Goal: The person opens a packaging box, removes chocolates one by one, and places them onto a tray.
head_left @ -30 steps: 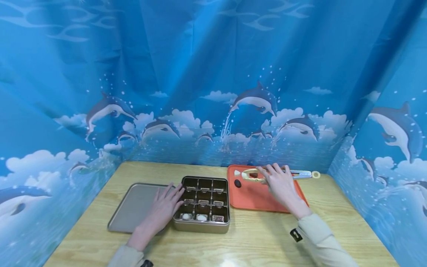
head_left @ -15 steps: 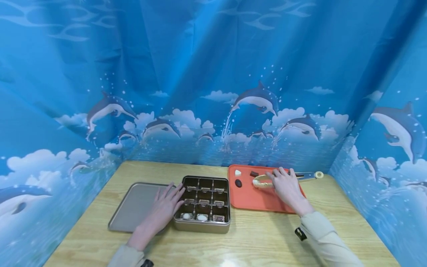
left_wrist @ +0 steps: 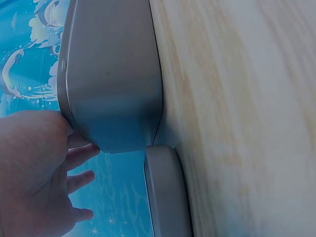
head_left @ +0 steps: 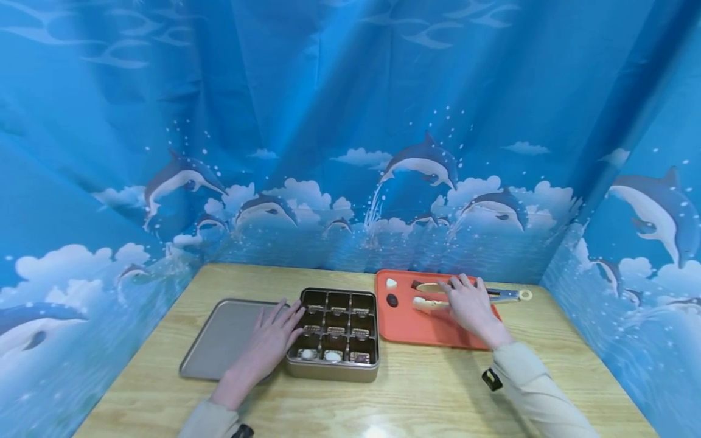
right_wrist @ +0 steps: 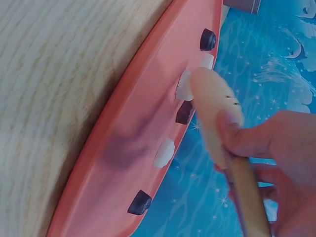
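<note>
My right hand (head_left: 470, 306) grips a pair of tongs (right_wrist: 217, 113) with cream tips over the orange tray (head_left: 432, 328). The tips stand apart; a white chocolate (right_wrist: 185, 86) lies close to them on the tray. Around it are a dark square chocolate (right_wrist: 184, 112), a dark oval chocolate (head_left: 392, 300) and another white chocolate (head_left: 391, 283). My left hand (head_left: 268, 340), fingers spread and fairly straight, touches the left rim of the metal box (head_left: 334, 372). Two white chocolates and a brown one sit in its front row of compartments.
A flat grey metal lid (head_left: 219, 334) lies on the wooden table (head_left: 416, 395), left of the box and partly under my left hand and forearm. A blue dolphin curtain (head_left: 350, 152) hangs behind the table and along its sides.
The tongs have moved right across the tray with my right hand, away from the leftmost chocolates. Their tips have spread wider since half a second ago. My left hand keeps its place.
</note>
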{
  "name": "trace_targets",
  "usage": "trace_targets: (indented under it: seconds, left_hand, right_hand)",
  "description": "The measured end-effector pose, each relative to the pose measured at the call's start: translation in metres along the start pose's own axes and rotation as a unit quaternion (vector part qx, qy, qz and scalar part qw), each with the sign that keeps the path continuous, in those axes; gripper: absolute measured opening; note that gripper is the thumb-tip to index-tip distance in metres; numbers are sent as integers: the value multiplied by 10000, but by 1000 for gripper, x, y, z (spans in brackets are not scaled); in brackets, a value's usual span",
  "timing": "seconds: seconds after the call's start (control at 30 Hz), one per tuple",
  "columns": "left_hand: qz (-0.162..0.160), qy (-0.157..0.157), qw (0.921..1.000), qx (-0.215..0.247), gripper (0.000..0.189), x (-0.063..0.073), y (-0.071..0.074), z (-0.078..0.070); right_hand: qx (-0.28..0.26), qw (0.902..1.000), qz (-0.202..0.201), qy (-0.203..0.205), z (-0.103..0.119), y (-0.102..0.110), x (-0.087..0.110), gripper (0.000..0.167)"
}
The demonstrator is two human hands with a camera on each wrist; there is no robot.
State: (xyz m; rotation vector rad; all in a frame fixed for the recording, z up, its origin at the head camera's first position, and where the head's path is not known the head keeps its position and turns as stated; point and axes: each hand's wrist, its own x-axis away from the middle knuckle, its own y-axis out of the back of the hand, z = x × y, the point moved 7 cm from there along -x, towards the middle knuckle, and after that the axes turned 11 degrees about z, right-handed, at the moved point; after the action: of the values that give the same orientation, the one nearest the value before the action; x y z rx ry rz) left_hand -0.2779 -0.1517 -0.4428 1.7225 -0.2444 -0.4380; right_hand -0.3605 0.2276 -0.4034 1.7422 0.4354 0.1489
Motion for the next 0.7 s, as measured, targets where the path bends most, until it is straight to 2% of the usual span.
trace_targets:
  seconds: [0.27,0.5,0.7]
  left_hand:
    - [-28,13,9999,132,48,1,3,-2]
    - [11,23,9999,155,48,1,2,-1]
    - [6,-1,9999,128,47,1,1,0]
  right_hand:
    - [-139,9958,-908,10,-3,19,2,66]
    - [-80,9947,-1012,146,16,37,3,67]
    - [36,9931,-1111,380,46,59,3,65]
